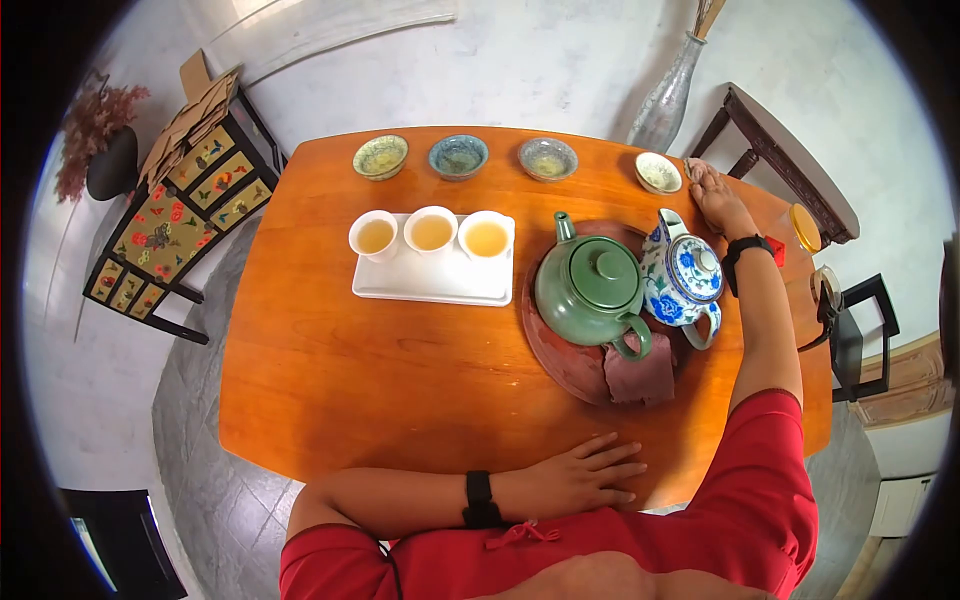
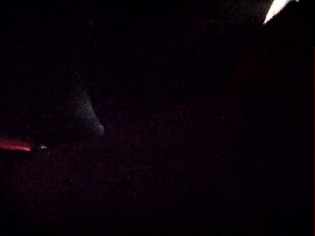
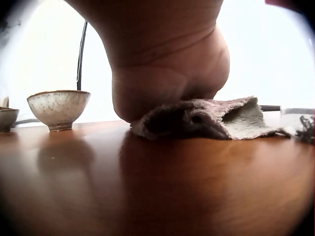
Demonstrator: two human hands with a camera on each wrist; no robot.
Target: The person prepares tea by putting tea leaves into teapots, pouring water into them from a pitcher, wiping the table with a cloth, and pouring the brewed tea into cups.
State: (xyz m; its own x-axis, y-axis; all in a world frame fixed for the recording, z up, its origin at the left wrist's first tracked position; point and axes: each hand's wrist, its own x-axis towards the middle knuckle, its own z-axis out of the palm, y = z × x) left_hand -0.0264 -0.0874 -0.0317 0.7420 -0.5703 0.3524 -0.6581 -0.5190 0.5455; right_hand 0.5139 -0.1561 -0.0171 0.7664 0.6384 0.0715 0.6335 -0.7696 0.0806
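No text, label, brand, number or sign is readable.

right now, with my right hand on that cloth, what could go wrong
Your right hand and the cloth are close to the pale bowl, so a sideways wipe could knock it. Your right forearm lies alongside the flowered teapot; pulling back carelessly might catch its handle. The three white cups hold liquid, so a bump to the table may spill some.
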